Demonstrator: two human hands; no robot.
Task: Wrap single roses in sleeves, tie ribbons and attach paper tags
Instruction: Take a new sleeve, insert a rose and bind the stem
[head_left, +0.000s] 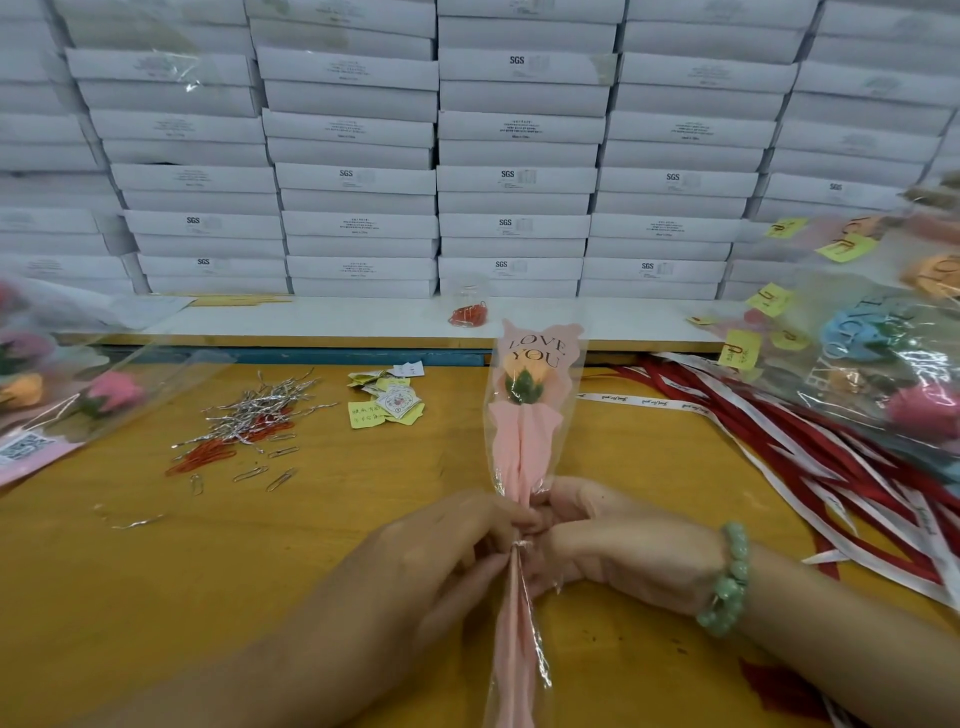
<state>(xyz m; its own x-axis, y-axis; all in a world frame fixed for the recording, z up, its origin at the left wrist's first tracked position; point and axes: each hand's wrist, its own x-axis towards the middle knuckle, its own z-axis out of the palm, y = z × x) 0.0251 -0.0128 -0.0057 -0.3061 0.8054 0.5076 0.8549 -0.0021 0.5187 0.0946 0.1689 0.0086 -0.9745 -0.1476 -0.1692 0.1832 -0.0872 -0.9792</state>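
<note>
at six o'clock on the yellow table (270, 587), the left hand (447, 558) and right hand (623, 551) pinch the gathered neck of a clear sleeve (519, 486). inside, an orange rose (523, 375) in pink paper (524, 436) printed "love you" points toward twelve o'clock.

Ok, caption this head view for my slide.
The left hand and right hand pinch a sleeved orange rose mid-stem beside ribbons.

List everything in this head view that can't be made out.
All in the head view:
Twist tie at the sleeve neck: mostly covered by the left hand and right hand pinching there, so it is unclear whether it is twisted shut.
Sleeve's lower end: cut off by the bottom edge.
Small print on the white boxes: too small.
</note>
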